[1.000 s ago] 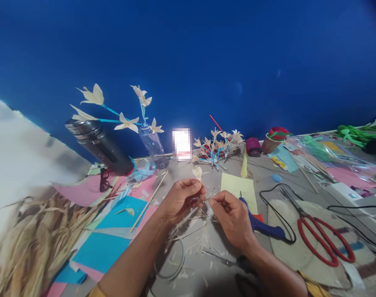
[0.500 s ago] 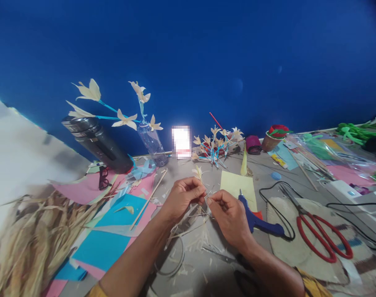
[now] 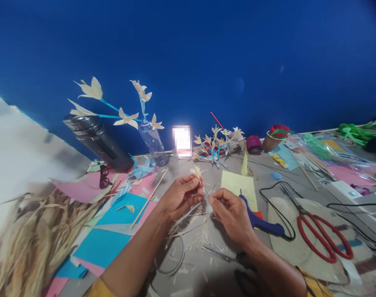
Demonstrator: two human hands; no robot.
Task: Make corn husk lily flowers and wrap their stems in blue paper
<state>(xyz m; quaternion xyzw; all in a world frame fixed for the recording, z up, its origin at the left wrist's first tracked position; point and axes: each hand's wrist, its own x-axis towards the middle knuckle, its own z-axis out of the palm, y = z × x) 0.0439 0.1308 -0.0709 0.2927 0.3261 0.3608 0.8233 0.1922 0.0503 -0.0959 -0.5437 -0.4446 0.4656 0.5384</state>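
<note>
My left hand (image 3: 184, 194) pinches a small cream flower (image 3: 196, 171) between thumb and fingers, its petals pointing up. A few inches to the right, my right hand (image 3: 228, 208) is closed, thumb against forefinger, at the end of a thin pale strip; whether it grips the strip is hard to make out. Thin strips and wires (image 3: 188, 218) lie on the table under both hands. Beyond them rests a bunch of small cream flowers (image 3: 217, 144) with blue stems. A blue glue gun (image 3: 265, 225) lies just right of my right hand, beside a yellow paper (image 3: 237, 181).
Red-handled scissors (image 3: 314, 231) lie on a cloth (image 3: 283, 251) at the right. Dried husks (image 3: 30, 239) and blue sheets (image 3: 101, 247) cover the left. A dark flask (image 3: 104, 144) and a clear bottle (image 3: 152, 142) with flowers stand behind. Dark-handled scissors (image 3: 219, 252) lie near the front.
My left hand has turned and drawn slightly away from my right, its fingers loosening around the flower's base. The flower has tilted and shifted a little left and down.
</note>
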